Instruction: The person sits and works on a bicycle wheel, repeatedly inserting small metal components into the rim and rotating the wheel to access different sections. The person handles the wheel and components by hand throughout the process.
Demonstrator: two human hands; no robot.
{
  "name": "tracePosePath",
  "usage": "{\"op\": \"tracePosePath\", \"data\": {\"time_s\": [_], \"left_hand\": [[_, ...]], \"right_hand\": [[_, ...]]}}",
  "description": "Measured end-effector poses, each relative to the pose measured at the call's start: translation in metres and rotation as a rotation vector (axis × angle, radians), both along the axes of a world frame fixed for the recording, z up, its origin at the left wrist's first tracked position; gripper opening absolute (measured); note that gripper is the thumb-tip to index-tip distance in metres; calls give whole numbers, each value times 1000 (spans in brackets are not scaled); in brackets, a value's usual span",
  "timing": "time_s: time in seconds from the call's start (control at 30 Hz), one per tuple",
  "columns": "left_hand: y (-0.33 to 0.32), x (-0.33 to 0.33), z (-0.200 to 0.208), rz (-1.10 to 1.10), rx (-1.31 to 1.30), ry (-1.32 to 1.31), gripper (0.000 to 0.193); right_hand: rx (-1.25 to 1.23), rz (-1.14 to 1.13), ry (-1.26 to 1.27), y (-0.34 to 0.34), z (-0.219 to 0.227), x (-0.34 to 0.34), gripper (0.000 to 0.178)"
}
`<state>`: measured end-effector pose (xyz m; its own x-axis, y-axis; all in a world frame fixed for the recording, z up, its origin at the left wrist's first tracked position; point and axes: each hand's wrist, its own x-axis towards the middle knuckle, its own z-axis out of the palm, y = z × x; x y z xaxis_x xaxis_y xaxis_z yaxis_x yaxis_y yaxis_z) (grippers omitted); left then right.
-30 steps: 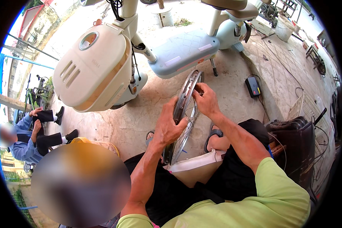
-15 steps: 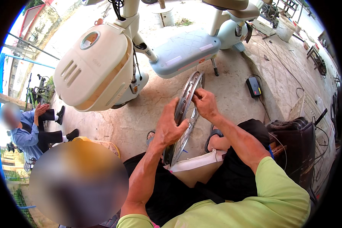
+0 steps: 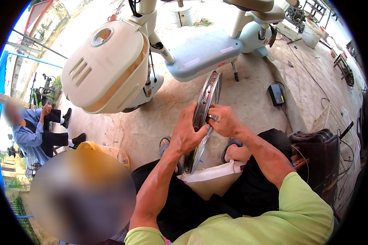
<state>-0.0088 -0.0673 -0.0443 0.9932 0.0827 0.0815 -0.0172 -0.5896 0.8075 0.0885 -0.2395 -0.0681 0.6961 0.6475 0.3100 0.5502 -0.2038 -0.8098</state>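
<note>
A silver bicycle wheel rim (image 3: 206, 90) with thin spokes stands tilted on edge between my knees. My left hand (image 3: 185, 132) is wrapped round its left side, with the thumb over the rim. At the wheel's right side, my right hand (image 3: 225, 120) has its fingers curled in a pinch by the spokes. What lies between those fingertips is too small to make out; a spoke or its end may be there. Across my lap lies a pale cloth (image 3: 210, 174), just under the wheel's lower end.
A cream and light-blue electric scooter (image 3: 204, 53) stands ahead. Right of the wheel, a black charger box (image 3: 276, 94) lies with its cable on the concrete. A yellow bucket (image 3: 120, 155) and a seated person (image 3: 30, 132) are at left. A dark seat-like bundle (image 3: 315, 151) sits by my right knee.
My right hand has moved down from the rim's edge toward the spokes, its fingers more curled. My left hand keeps its grip. The seated person's hands have lowered, and the view has shifted slightly.
</note>
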Motion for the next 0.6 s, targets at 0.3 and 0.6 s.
{"op": "tracePosePath", "data": {"time_s": [0.3, 0.6], "left_hand": [[0, 10, -20, 1, -69, -81, 79], [1, 1, -2, 33, -137, -5, 83]], "right_hand": [[22, -233, 267, 6, -9, 15, 15], [231, -256, 454, 22, -38, 22, 12]]}}
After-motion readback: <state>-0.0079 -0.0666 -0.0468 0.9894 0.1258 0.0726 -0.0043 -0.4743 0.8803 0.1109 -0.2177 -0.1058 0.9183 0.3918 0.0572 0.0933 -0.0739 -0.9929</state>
